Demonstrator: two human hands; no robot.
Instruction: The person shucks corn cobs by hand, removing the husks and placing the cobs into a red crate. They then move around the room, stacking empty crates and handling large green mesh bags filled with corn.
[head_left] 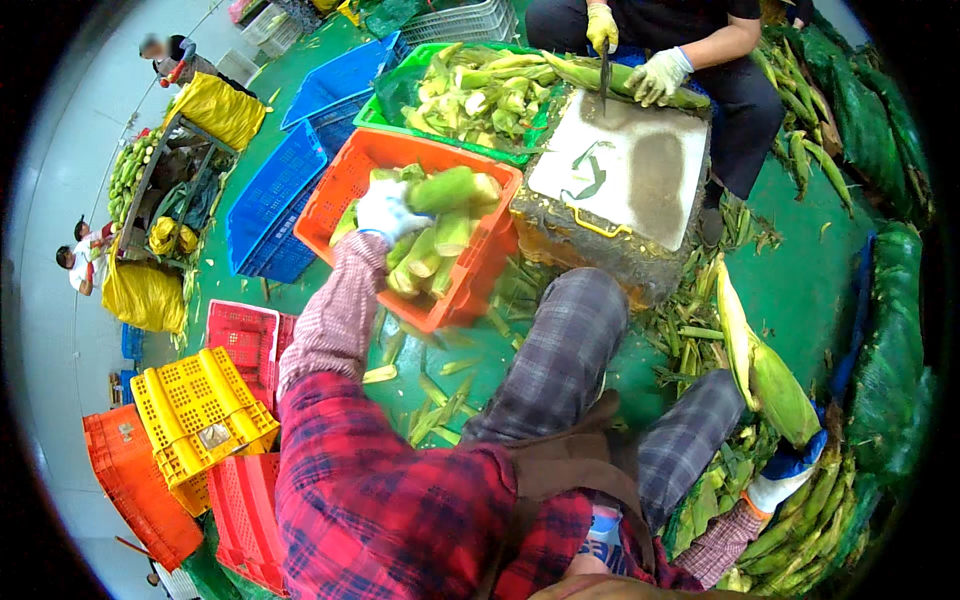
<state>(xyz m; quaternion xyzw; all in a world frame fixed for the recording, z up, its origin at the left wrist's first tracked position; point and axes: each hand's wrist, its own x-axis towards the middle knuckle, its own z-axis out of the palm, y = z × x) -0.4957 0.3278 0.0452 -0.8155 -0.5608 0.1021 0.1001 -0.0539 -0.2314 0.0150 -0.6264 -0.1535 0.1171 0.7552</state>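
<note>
We have a white glove on our left hand (388,208), and it reaches into an orange crate (488,262) and touches the green corn pieces (425,258) there. It is blurry, so we can't tell if it grips one. Our right hand (785,484), in a white and blue glove, holds the low end of a big ear of corn (782,395). Across from us, a person's hand in a yellow glove (602,28) holds a knife (604,78) over a white board (612,135). Their other hand (658,77) presses on a long green ear (630,76). Blue crates (272,215) sit on our left.
</note>
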